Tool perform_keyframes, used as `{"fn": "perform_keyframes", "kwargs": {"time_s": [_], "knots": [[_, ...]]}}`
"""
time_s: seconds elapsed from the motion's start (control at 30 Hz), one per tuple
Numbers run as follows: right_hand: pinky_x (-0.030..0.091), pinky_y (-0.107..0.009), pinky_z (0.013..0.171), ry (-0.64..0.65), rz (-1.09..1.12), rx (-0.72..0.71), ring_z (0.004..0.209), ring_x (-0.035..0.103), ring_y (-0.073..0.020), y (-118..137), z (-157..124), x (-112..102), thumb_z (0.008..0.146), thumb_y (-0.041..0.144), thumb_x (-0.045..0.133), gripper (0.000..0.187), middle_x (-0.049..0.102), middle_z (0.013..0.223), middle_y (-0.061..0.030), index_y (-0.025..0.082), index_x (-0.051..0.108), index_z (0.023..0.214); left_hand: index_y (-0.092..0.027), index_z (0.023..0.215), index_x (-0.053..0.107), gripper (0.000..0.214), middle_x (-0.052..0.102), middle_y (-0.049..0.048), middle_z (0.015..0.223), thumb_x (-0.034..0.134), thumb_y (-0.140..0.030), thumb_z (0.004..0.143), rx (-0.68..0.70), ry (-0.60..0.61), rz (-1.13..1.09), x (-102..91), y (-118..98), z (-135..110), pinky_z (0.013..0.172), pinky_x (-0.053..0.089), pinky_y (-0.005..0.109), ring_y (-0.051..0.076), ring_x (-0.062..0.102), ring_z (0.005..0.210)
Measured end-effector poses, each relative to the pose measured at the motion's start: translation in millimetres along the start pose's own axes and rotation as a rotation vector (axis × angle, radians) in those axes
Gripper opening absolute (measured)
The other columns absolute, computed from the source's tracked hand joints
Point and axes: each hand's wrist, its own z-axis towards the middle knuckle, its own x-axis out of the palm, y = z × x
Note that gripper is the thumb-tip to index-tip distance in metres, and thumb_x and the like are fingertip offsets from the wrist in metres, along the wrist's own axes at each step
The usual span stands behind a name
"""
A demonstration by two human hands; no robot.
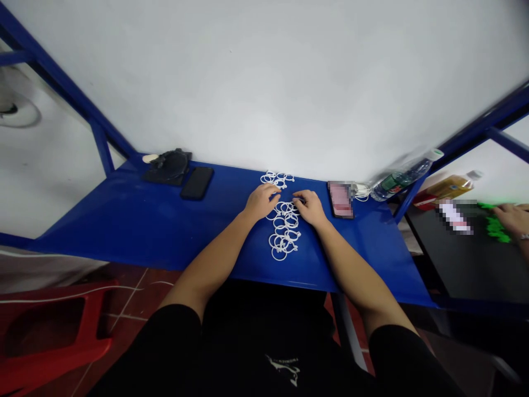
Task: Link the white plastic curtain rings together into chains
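A heap of small white plastic rings (284,231) lies on the blue table (136,220), running from near the wall toward me. My left hand (261,199) rests palm down at the heap's left side, fingers curled onto the rings near the top. My right hand (311,207) sits at the heap's right side, its fingers bent and pinching at a ring. What the fingertips grip is too small to make out clearly.
A black phone (197,182) and a dark pouch (168,165) lie at the back left. A phone with a pink screen (341,199), a white cable and a lying water bottle (403,176) are at the right. Another person's hand (512,218) works with green pieces at a neighbouring black table. A red stool (53,331) stands lower left.
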Motion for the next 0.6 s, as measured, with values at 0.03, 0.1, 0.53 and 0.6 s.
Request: {"fn": "perform_keyframes", "kwargs": {"time_s": [0.03,0.1,0.53,0.6], "knots": [[0.053,-0.044,0.092,0.025,0.017,-0.014,0.095,0.067,-0.0268,1.1,-0.4,-0.6,0.095,0.031,0.065,0.018,0.078,0.102,-0.0091,0.022,0.077,0.105,-0.019,0.118,0.075,0.023,0.073,0.0100,0.125,0.064,-0.020,0.097,-0.033,0.000,0.031,-0.6,3.4,0.4,0.107,0.053,0.039,0.024,0.067,0.119],[0.055,-0.041,0.086,0.076,0.089,-0.052,0.088,0.068,-0.0241,4.9,-2.0,-1.8,0.097,0.033,0.064,0.019,0.078,0.099,-0.0078,0.022,0.076,0.107,-0.018,0.130,0.071,0.034,0.069,0.0126,0.135,0.066,-0.019,0.096,-0.099,0.032,0.088,-1.9,7.8,0.7,0.109,0.052,0.041,0.027,0.065,0.125],[0.056,-0.038,0.081,-0.035,0.189,-0.076,0.083,0.069,-0.0221,10.3,-4.4,1.2,0.100,0.044,0.063,0.026,0.078,0.095,-0.0070,0.023,0.077,0.108,-0.021,0.123,0.073,0.029,0.076,0.0096,0.118,0.070,-0.015,0.095,-0.186,0.027,0.071,1.0,10.6,2.0,0.089,0.058,0.034,0.024,0.075,0.102],[0.056,-0.039,0.083,-0.072,0.200,-0.065,0.085,0.070,-0.0225,10.8,-5.1,0.9,0.100,0.044,0.063,0.027,0.077,0.095,-0.0068,0.023,0.076,0.112,-0.022,0.128,0.071,0.034,0.075,0.0089,0.121,0.070,-0.014,0.095,-0.128,-0.061,0.015,0.4,7.7,2.2,0.090,0.058,0.033,0.021,0.075,0.099]]}}
